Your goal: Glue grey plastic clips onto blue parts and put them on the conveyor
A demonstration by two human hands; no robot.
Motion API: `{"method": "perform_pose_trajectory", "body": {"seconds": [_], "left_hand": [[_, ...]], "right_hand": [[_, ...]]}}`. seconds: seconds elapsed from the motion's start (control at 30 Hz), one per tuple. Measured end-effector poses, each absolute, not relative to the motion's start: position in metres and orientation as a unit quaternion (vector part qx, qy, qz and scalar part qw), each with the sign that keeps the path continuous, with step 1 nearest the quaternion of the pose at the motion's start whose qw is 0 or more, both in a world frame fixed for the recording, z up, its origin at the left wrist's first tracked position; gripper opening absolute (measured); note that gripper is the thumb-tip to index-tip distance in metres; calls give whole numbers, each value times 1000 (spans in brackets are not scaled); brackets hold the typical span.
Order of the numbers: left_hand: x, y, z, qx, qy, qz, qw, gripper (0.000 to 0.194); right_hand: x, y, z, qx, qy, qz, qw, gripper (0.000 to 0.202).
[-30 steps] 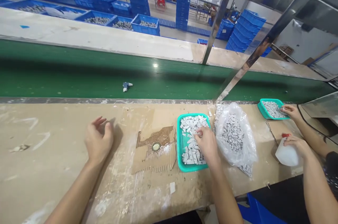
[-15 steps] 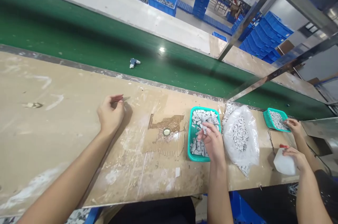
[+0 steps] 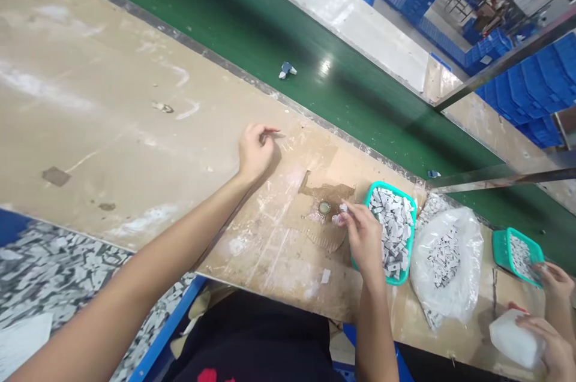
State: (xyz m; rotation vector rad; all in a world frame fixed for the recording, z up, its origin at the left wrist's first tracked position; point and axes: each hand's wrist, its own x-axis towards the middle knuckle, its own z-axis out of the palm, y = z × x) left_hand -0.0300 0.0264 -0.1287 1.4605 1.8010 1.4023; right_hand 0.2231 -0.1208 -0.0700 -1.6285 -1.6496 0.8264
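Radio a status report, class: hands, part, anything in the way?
Right hand pinches at least one pale part. Left hand curled, grip unclear. Bag beside basket, clear of both hands.

Blue crates (image 3: 531, 82) stacked upper right, slanting metal post (image 3: 490, 74), green belt (image 3: 369, 100) — pale ledge (image 3: 342, 13) along its far side

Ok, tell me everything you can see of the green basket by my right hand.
The green basket looks plastic, rectangular with rounded corners. It sits upright on the bench, holding many small whitish pieces. Your right hand hides part of its left side; whether they touch is unclear. A plastic bag lies just to its right.
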Motion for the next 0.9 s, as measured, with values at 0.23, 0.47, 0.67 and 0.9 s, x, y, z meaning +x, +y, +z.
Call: {"method": "perform_pose_trajectory", "body": {"seconds": [0.23,0.47,0.67,0.9], "left_hand": [[-31,28,-135,536,636,516,204,37],[-31,28,-136,537,636,514,208,38],[-31,27,-134,535,631,515,224,36],[-29,28,-135,524,631,521,237,35]], "right_hand": [[209,-123,-90,-635,-682,204,300,25],[208,-126,-91,-580,-769,93,254,25],[206,-125,-92,-554,-795,56,238,24],[206,-125,-93,-542,-809,48,220,25]]}}
